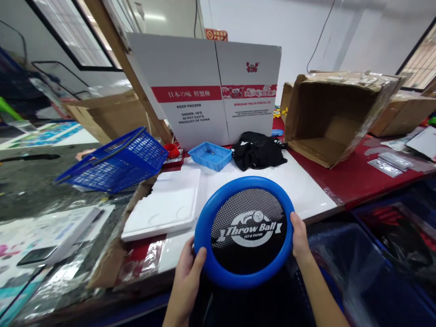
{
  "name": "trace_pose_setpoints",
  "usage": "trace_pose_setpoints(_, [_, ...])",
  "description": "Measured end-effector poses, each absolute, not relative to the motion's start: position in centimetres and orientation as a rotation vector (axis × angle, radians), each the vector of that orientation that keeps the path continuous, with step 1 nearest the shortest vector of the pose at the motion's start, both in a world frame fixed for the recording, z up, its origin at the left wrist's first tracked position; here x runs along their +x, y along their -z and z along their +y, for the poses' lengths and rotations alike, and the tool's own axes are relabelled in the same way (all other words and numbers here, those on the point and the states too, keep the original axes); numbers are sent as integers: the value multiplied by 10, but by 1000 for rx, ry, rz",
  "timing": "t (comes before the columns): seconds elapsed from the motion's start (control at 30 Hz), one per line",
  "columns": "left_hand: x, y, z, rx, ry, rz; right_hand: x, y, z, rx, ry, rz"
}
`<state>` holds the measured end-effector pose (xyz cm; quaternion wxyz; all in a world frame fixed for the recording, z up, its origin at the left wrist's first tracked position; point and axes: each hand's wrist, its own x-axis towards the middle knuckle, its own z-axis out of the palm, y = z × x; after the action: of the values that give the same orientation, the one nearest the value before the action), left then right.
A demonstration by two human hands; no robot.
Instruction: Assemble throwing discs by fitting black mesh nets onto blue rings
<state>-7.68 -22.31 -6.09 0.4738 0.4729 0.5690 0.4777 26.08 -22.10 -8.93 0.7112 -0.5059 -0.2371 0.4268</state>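
Between my hands is a round throw-ball disc (245,268) with a thick blue rim and a black mesh centre printed "Throw Ball". My left hand (190,263) grips the rim at its lower left, thumb on top. On the opposite side, my right hand (299,234) holds the rim's right edge, its fingers partly hidden behind. The disc is tilted up toward me in front of the table's near edge. Beyond it, a black cloth-like bundle (257,152) and a shallow blue plastic tray (211,156) with a small item inside lie on the white board (299,186).
A white foam slab (166,200) lies left of the disc, with a blue basket (119,159) tilted behind it. White printed cardboard (204,91) stands at the back. An open brown carton (327,122) rests on the red tabletop at right. Plastic-lined bins (354,263) sit below.
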Motion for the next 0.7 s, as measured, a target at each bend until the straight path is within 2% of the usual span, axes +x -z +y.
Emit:
trace_pose_setpoints(0.2, [-31,-25,-134,1614,-1140,1530,265,111,-226,-1164,-875,-407])
trace_pose_setpoints(0.33, [1,-53,-49,1943,-920,1523,276,114,-237,-1186,-1018,-433])
trace_pose_setpoints(0.5, [29,-33,14,2104,-617,1275,295,119,-282,-1357,-1228,-539])
trace_pose_setpoints(0.63, [40,-6,3,2053,-452,1172,314,121,-314,-1370,-1293,-396])
trace_pose_setpoints(0.7, [44,1,-10,2089,-385,1151,323,119,-318,-1363,-1185,-397])
